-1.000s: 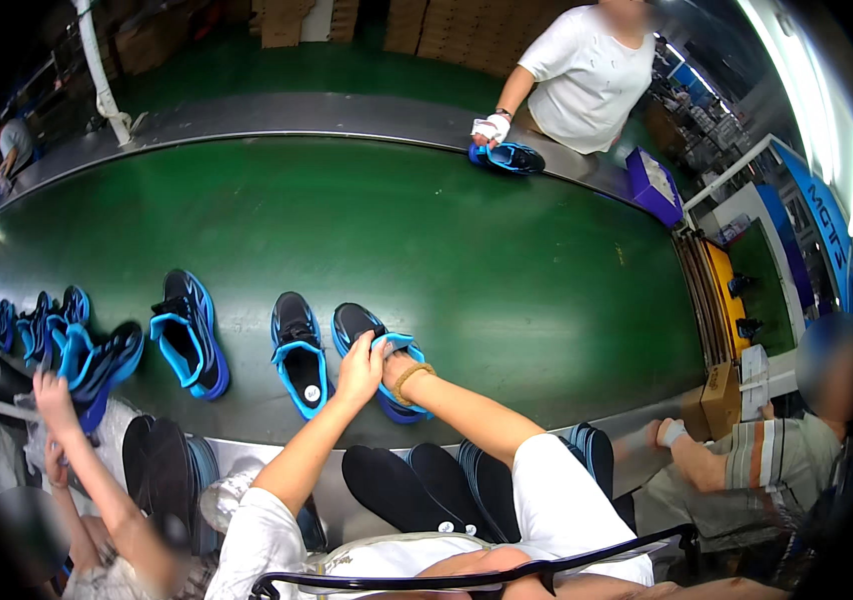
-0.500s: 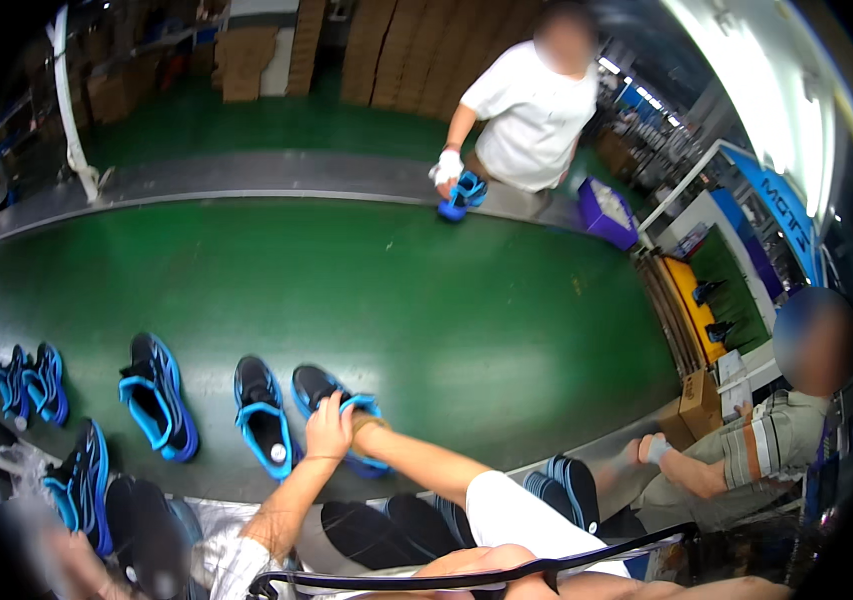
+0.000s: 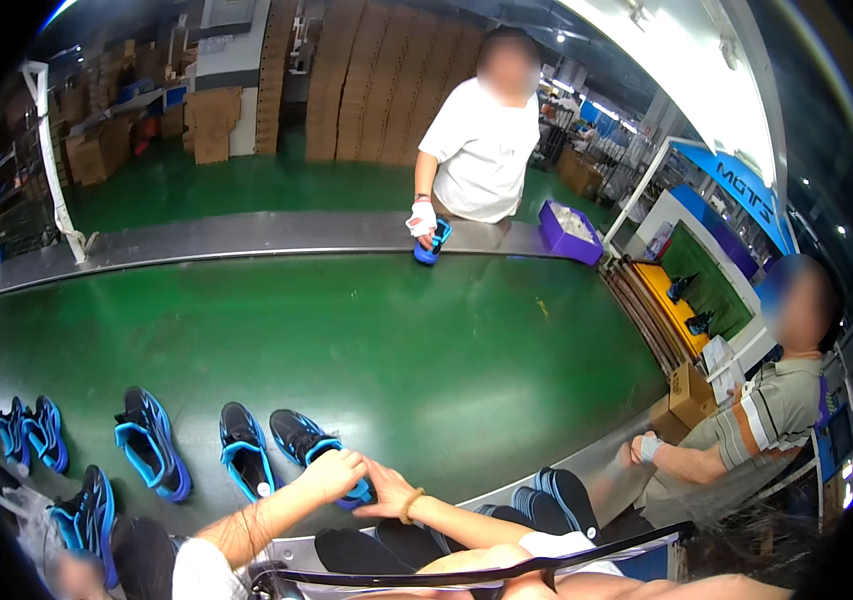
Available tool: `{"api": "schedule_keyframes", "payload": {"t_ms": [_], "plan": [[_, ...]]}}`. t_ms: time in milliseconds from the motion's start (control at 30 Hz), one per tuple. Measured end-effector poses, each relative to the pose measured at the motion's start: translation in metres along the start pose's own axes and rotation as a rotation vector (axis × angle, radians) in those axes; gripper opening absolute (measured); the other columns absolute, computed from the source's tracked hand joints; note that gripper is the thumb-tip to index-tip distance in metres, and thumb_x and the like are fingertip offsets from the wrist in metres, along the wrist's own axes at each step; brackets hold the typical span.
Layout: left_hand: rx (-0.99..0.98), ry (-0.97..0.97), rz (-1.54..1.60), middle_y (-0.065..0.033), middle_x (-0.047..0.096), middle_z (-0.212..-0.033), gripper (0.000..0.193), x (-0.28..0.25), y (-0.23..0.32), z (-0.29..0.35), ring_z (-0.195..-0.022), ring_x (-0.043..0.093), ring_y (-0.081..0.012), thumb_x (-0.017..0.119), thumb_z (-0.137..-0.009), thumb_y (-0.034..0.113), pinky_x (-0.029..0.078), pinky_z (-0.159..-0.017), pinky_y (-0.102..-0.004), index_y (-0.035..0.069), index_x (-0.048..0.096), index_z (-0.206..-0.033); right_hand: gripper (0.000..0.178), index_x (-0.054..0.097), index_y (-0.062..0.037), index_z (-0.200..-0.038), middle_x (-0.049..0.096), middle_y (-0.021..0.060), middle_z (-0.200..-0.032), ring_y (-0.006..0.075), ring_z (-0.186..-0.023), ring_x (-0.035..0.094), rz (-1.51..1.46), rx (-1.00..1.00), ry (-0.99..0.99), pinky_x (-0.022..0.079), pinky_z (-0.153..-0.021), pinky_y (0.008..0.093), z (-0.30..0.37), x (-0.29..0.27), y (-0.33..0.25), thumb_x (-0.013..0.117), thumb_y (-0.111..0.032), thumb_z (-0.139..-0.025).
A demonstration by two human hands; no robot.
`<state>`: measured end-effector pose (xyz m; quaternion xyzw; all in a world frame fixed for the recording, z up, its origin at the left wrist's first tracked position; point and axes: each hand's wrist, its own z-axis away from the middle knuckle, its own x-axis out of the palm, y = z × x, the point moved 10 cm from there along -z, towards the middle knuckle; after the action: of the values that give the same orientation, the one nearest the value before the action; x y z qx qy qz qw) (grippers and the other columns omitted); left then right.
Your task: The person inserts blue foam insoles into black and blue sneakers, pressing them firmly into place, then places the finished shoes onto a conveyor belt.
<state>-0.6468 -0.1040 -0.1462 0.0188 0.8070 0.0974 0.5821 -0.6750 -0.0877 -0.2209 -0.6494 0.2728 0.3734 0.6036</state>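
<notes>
A black sneaker with bright blue trim (image 3: 299, 436) lies on the green belt in front of me, toe pointing away. My left hand (image 3: 335, 472) reaches over its opening with fingers closed together; what the fingertips grip is hidden. At the heel, my right hand (image 3: 387, 490) curls its fingers and thumb round the shoe, a band on the wrist. The two hands meet at the fingertips. Just left of them stands a matching sneaker (image 3: 245, 452), a white round sticker inside it.
More sneakers (image 3: 152, 445) line the belt's left side. Black insoles (image 3: 387, 548) and blue-edged insoles (image 3: 562, 500) lie along the near edge. Across the green belt (image 3: 397, 340), a co-worker (image 3: 487, 150) holds a blue shoe beside a purple box (image 3: 569, 235). Another person (image 3: 747, 430) sits at right.
My view has tilted up, so the belt and shoes sit lower. My left hand has shifted from the shoe's tongue toward its opening, and my right hand has drawn back to the heel.
</notes>
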Motion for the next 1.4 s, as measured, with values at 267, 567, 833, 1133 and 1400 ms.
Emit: {"api": "schedule_keyframes", "payload": {"t_ms": [267, 567, 833, 1133, 1400], "plan": [[0.006, -0.877, -0.499, -0.0078, 0.060, -0.085, 0.020, 0.105, -0.049, 0.031, -0.079, 0.057, -0.0220, 0.048, -0.072, 0.019, 0.043, -0.070, -0.0334, 0.009, 0.063, -0.080, 0.082, 0.026, -0.0021, -0.117, 0.041, 0.0195, -0.111, 0.0331, -0.100, 0.043, -0.233, 0.097, 0.045, 0.033, -0.085, 0.0382, -0.023, 0.033, 0.012, 0.067, -0.036, -0.054], [0.096, -0.799, -0.433, -0.0097, 0.060, -0.076, 0.016, 0.103, -0.051, 0.042, -0.068, 0.059, -0.0219, 0.049, -0.069, 0.016, 0.046, -0.056, -0.0328, 0.007, 0.061, -0.071, 0.080, 0.026, -0.0026, -0.116, 0.044, 0.0191, -0.107, 0.0316, -0.099, 0.044, -0.225, 0.070, 0.134, 0.035, -0.083, 0.0380, -0.021, 0.032, 0.005, 0.066, -0.032, -0.054], [0.061, -0.939, -0.427, -0.0103, 0.060, -0.081, 0.018, 0.100, -0.050, 0.037, -0.072, 0.058, -0.0220, 0.049, -0.070, 0.016, 0.046, -0.059, -0.0329, 0.006, 0.061, -0.078, 0.080, 0.026, -0.0051, -0.117, 0.044, 0.0184, -0.107, 0.0314, -0.099, 0.044, -0.220, 0.102, 0.164, 0.035, -0.084, 0.0381, -0.022, 0.038, 0.011, 0.067, -0.032, -0.053], [0.062, -0.963, -0.428, -0.0064, 0.060, -0.086, 0.018, 0.100, -0.059, 0.035, -0.078, 0.058, -0.0183, 0.046, -0.073, 0.017, 0.045, -0.066, -0.0308, 0.009, 0.061, -0.078, 0.083, 0.025, -0.0040, -0.118, 0.043, 0.0189, -0.109, 0.0321, -0.102, 0.041, -0.214, 0.080, 0.154, 0.034, -0.086, 0.0371, -0.030, 0.050, 0.020, 0.067, -0.032, -0.053], [0.096, -0.731, -0.258, -0.0126, 0.055, -0.086, 0.023, 0.091, -0.058, 0.050, -0.083, 0.054, -0.0244, 0.045, -0.070, 0.017, 0.042, -0.073, -0.0336, 0.003, 0.052, -0.087, 0.086, 0.021, -0.0031, -0.119, 0.041, 0.0210, -0.110, 0.0332, -0.103, 0.040, -0.217, 0.025, 0.107, 0.033, -0.086, 0.0401, -0.031, 0.046, 0.000, 0.068, -0.034, -0.054]]}}
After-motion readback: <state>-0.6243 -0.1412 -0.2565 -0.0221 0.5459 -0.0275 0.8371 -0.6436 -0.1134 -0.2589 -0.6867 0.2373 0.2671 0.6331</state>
